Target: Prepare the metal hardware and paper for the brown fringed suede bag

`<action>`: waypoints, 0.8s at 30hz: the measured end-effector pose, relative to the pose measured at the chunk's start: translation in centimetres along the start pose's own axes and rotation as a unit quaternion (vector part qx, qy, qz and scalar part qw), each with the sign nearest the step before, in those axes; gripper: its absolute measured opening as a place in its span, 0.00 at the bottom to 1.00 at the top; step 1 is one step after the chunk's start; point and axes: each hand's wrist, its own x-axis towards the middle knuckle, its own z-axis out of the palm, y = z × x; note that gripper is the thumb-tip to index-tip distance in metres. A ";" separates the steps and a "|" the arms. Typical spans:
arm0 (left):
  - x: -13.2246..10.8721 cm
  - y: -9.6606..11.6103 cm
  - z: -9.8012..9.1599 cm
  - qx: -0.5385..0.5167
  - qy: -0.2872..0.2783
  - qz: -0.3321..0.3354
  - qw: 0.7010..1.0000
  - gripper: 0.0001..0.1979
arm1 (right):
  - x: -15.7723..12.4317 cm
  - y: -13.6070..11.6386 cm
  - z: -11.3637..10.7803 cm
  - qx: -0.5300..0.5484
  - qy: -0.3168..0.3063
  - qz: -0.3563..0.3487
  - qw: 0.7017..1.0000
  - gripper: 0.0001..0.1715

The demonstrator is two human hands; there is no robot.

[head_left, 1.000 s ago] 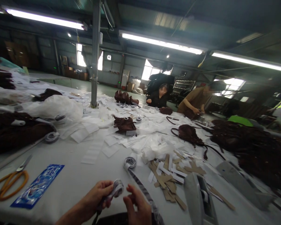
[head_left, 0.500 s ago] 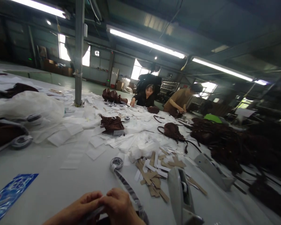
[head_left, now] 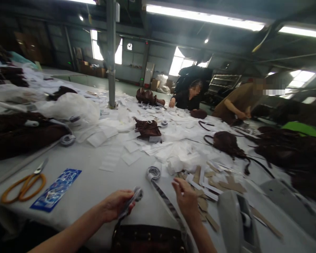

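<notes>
My left hand [head_left: 118,204] is closed on a bag strap [head_left: 138,194] wrapped in greyish film, its coiled end showing past my fingertips. Below my hands, at the bottom edge, lies a dark brown handbag [head_left: 149,239] with small gold-coloured studs, partly cut off. A second wrapped strap [head_left: 167,202] runs up from the bag's right side to a coil [head_left: 153,173] on the table. To the right of that strap, my right hand [head_left: 185,198] is raised with its fingers apart and nothing visible in it, beside cardboard strips [head_left: 202,203].
A grey tape dispenser [head_left: 237,218] stands at right. Orange-handled scissors [head_left: 26,186] and a blue printed packet [head_left: 56,189] lie at left. White paper sheets, plastic and brown bags [head_left: 149,129] cover the table farther back. A metal post [head_left: 111,52] rises there; two people work beyond.
My hands were together and have parted: the left moved left with the wrapped strap, the right rose toward the cardboard strips. The view shifted, bringing the scissors and handbag into sight.
</notes>
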 end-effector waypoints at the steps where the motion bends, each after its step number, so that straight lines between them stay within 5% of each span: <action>1: 0.2 0.3 -0.4 -0.013 0.013 -0.004 1.000 0.07 | 0.9 1.5 -0.1 -0.027 0.007 0.035 0.999 0.21; 5: 0.6 0.4 -1.2 -0.052 0.028 -0.017 0.998 0.07 | 2.0 6.3 0.6 -0.121 -0.011 0.124 0.985 0.20; 9: 0.4 0.1 -1.3 -0.083 0.015 -0.026 0.996 0.07 | 2.0 8.3 1.2 -0.128 -0.039 0.164 0.977 0.21; 17: -0.5 -0.5 -1.8 -0.150 0.026 -0.010 0.988 0.08 | 2.2 8.8 0.8 -0.043 0.013 0.186 0.982 0.12; 24: -0.6 -1.1 -1.8 -0.150 0.026 0.037 0.988 0.09 | 1.4 6.7 -1.9 0.084 0.143 0.160 0.973 0.33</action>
